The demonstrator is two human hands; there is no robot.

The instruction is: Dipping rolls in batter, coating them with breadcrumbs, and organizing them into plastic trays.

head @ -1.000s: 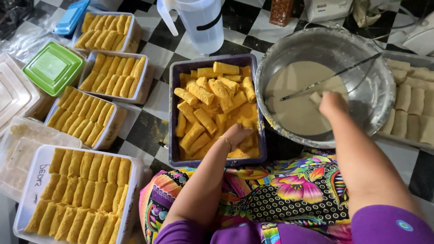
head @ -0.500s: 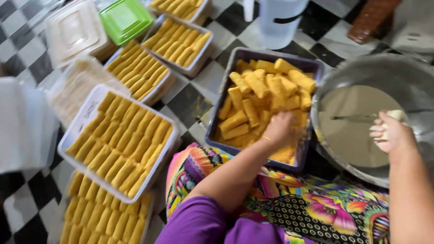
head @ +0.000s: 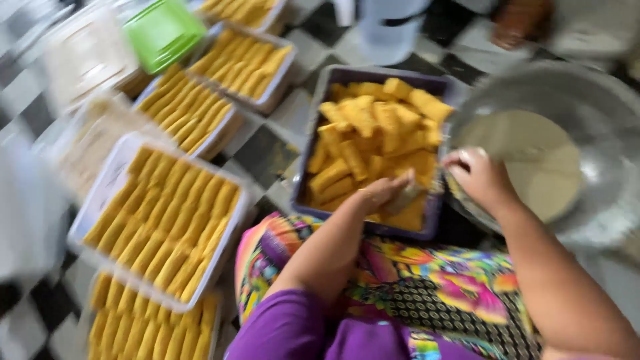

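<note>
Under the left hand (head: 383,190), curled loosely, fingers resting on them, lay yellow breaded rolls (head: 373,133) heaped in a dark tray (head: 313,127). Just beside it, the right hand (head: 477,177) hovered half-closed at the rim of a metal bowl (head: 600,100) of pale batter (head: 533,160); its grip was unclear.

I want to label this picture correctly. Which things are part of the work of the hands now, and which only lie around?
In use:
left hand
right hand
dark tray of loose yellow sticks
metal bowl of pale batter

Lying about:
white trays of sticks in rows
green lid
clear jug
</note>
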